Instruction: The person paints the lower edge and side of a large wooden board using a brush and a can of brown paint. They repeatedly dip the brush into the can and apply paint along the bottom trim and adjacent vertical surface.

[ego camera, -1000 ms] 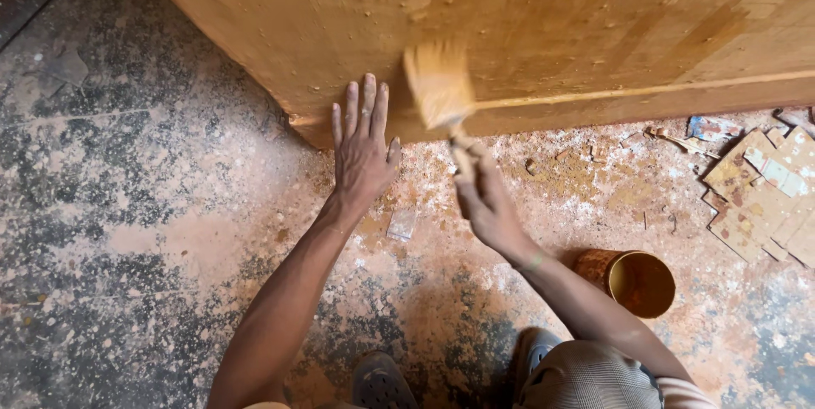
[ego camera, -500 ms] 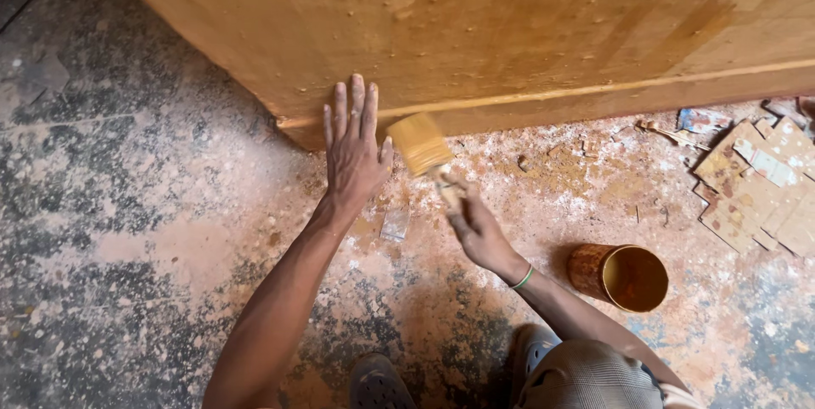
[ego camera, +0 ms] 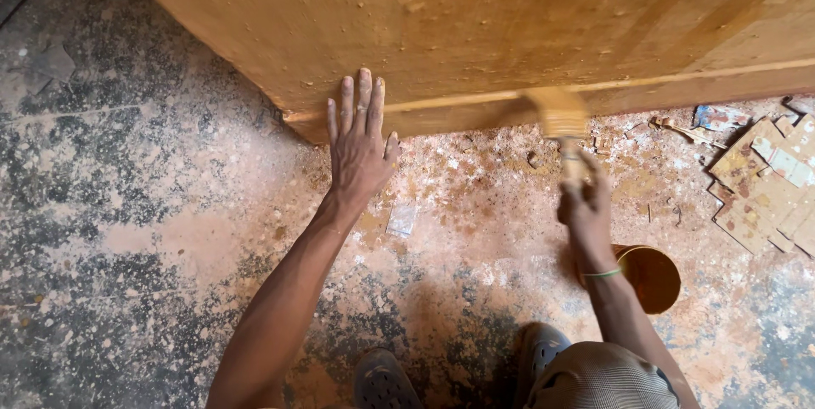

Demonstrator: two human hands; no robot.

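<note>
We coat a large wooden panel (ego camera: 475, 18) that fills the top of the frame. Our left hand (ego camera: 358, 147) lies flat, fingers spread, on its lower edge at centre left; our right hand (ego camera: 584, 205) grips a paintbrush (ego camera: 560, 124), bristles blurred against the bottom rail. The upper centre looks darker and wet, the far right edge paler. A tin (ego camera: 649, 277) stands at lower right on the spattered floor (ego camera: 127, 231).

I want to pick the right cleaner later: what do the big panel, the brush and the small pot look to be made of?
The panel looks like wood: visible grain, amber coat with a wet sheen and small specks. The brush, held in the right hand, is blurred; pale bristles, handle material unclear. The pot seems metal or plastic, coated orange-brown; I cannot tell which.
</note>
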